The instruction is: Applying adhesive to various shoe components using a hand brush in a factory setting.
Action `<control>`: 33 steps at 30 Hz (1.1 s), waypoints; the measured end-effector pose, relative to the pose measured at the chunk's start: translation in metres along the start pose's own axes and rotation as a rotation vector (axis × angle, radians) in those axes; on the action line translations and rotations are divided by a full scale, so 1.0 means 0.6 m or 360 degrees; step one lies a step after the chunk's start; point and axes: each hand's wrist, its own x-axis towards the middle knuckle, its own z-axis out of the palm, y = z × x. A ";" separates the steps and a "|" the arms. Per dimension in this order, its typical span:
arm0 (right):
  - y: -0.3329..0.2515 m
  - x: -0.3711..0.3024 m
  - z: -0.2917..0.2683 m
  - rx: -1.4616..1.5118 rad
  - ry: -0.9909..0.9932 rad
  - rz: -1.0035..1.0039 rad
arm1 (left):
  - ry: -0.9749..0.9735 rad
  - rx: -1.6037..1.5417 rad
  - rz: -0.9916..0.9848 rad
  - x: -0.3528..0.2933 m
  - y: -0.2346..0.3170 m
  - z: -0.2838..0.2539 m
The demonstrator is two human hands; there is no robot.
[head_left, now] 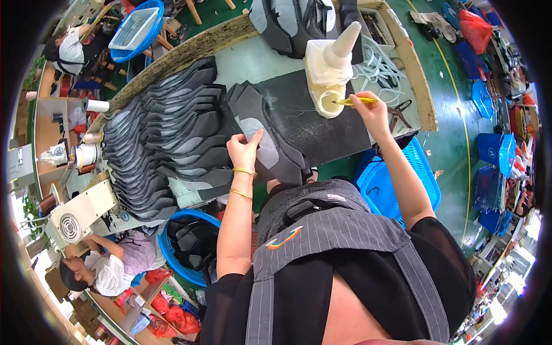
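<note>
My left hand point(244, 154) grips the near-left edge of a small stack of dark shoe-upper pieces point(265, 135), thumb pressed on top. The stack has a lighter grey panel and lies at the left side of a black board point(313, 123). My right hand point(371, 116) is closed round a thin yellow stick-like tool point(348, 102). Its tip reaches into the round open mouth of a whitish, crusted pot point(326, 75), so the tip's shape is hidden. A tapering white cone point(345, 45) rises from the pot's far part.
Rows of overlapping dark pieces point(167, 123) cover the table's left. More pieces point(293, 26) lie at the far edge, and white strips point(379, 66) at right. Blue baskets point(422, 169) stand below. A person point(109, 264) sits by a sewing machine point(80, 215).
</note>
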 end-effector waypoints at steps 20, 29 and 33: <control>-0.007 0.013 0.015 0.0769 -0.0203 0.0765 | -0.0536 -0.1256 -0.0432 -0.034 0.201 -0.080; -0.006 0.100 0.372 0.0238 -0.0387 0.0118 | 0.0022 -0.0097 -0.0335 0.075 -0.024 0.043; -0.021 0.112 0.394 -0.0415 -0.0395 0.0088 | 0.0057 -0.0176 -0.0372 0.083 -0.043 0.035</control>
